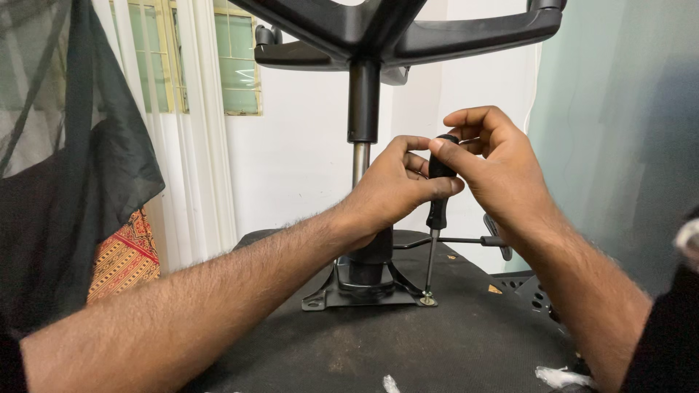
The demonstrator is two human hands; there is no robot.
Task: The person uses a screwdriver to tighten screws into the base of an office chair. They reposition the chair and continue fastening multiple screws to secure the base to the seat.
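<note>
- The step in hand looks like driving a screw into the metal plate bolted to the underside of an upturned chair seat; the plate serves as the landmark below.
- The screwdriver stands nearly upright over the plate's right front corner, its tip set in the screw head, which sits on a washer at that corner.
- The right hand is curled over the top of the black handle, thumb and fingers pinching it from above.
- The left hand is closed around the middle of the handle, fingers wrapped and thumb pressed against it, just above the plate.
- The chair post rises from the middle of the plate, with the star-shaped base high above it.
- A thin lever sticks out to the right of the plate, behind the screwdriver shaft.
- The hole at the plate's left front corner shows no screw that I can make out.
- Judged from this, the next move calls for steady downward pressure and a straight shaft while turning, so the tip does not slip out of the screw head.
- How far the screw is seated cannot be told.
</note>
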